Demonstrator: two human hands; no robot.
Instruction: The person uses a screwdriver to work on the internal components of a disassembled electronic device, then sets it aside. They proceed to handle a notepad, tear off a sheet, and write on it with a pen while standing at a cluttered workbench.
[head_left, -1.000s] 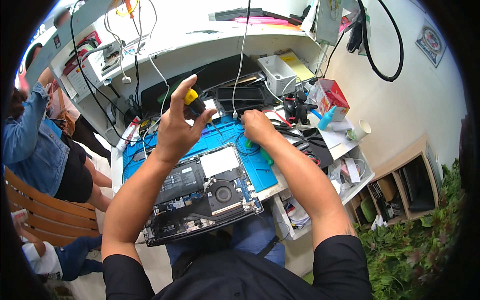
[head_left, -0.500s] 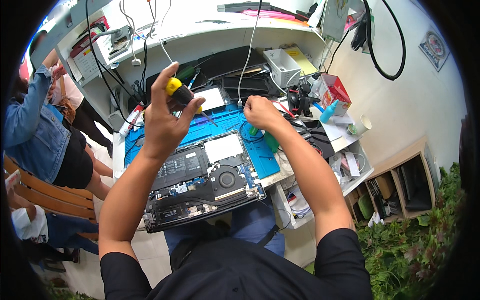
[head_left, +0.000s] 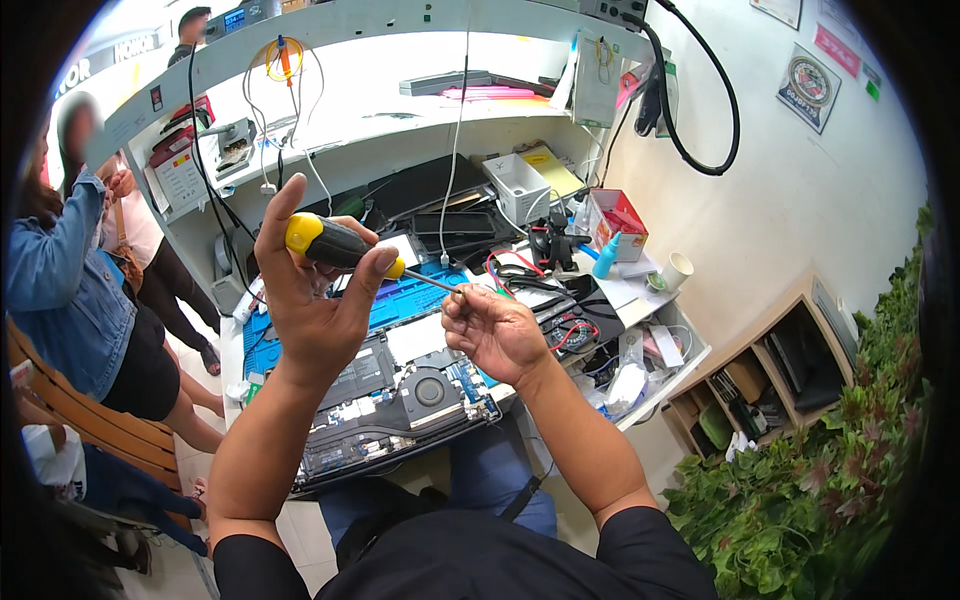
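A yellow-and-black screwdriver (head_left: pixel 340 243) is gripped in my left hand (head_left: pixel 318 320), its shaft pointing right and slightly down. At the shaft's tip, the thumb and fingers of my right hand (head_left: pixel 500 335) are pinched together. Whatever lies between them is too small to make out. Both hands are raised over an opened laptop (head_left: pixel 345 440), which lies with its inner parts bare. A round fan (head_left: pixel 430 390) and a dark battery (head_left: pixel 362 382) show inside it. Beneath the laptop, and partly hidden by my hands, is a blue work mat (head_left: pixel 412 298).
Cables, a white basket (head_left: pixel 517 188), a red-and-white box (head_left: pixel 615 223), a light-blue bottle (head_left: pixel 606 258) and a paper cup (head_left: pixel 677 270) crowd the bench's back and right. A black cable (head_left: pixel 735 120) hangs overhead. People stand at the left beside a wooden bench (head_left: pixel 95 405).
My right hand has left the hanging white cable area and come nearer, turning to pinch at the screwdriver's tip. The screwdriver has swung from steeply downward to nearly level. The view has shifted.
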